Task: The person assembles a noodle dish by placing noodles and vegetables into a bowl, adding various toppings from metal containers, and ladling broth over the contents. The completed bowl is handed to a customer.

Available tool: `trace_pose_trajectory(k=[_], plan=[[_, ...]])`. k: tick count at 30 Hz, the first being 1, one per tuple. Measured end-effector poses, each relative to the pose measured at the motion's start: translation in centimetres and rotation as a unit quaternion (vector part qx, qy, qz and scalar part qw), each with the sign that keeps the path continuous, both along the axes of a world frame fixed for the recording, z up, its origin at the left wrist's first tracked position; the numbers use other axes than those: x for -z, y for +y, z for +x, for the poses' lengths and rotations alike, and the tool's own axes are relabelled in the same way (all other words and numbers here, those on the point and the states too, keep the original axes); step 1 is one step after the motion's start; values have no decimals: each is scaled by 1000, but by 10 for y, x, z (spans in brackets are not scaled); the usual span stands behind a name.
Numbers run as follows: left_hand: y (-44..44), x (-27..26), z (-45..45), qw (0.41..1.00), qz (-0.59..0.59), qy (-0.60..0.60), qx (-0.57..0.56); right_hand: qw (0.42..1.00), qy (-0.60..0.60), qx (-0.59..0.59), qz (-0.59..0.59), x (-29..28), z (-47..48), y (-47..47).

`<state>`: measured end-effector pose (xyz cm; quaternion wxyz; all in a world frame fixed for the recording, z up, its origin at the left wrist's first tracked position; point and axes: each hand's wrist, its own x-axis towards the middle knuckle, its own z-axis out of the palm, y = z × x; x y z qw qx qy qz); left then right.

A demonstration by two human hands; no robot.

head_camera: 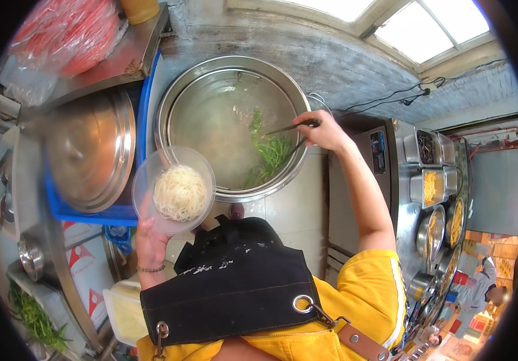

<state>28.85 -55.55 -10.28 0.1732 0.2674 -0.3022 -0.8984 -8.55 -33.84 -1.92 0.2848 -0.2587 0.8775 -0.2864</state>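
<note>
My left hand holds a translucent plastic bowl from below, at the near left rim of a large round metal pot. A mound of pale thin noodles sits in the bowl. Over the pot's right side, my right hand grips a dark two-armed utensil; I cannot tell whether it is chopsticks or tongs. Long green leafy vegetables float in the cloudy liquid below it. Whether the utensil's tips touch the greens is unclear.
A large metal lid leans in a blue plastic crate left of the pot. Metal pans of food line the right counter. More greens lie at lower left. Cables run along the wall. Another person stands far right.
</note>
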Motion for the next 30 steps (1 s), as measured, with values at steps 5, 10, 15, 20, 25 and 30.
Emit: trace_pose_trajectory(k=[5, 10, 15, 20, 25, 30], plan=[[-1, -4, 10, 1000, -3, -13, -2, 998, 1, -37, 53, 53, 2, -21], [0, 6, 25, 998, -31, -42, -24, 985, 145, -63, 69, 112, -5, -11], [2, 8, 35, 996, -17, -76, -43, 996, 28, 80, 23, 112, -3, -6], [0, 9, 31, 998, -16, -54, -34, 985, -54, 150, -67, 67, -14, 8], [-1, 10, 23, 999, -10, -29, -21, 985, -70, 130, -85, 20, -11, 4], [-3, 10, 16, 1000, -4, -30, -2, 986, -104, 130, -25, 74, -21, -8]])
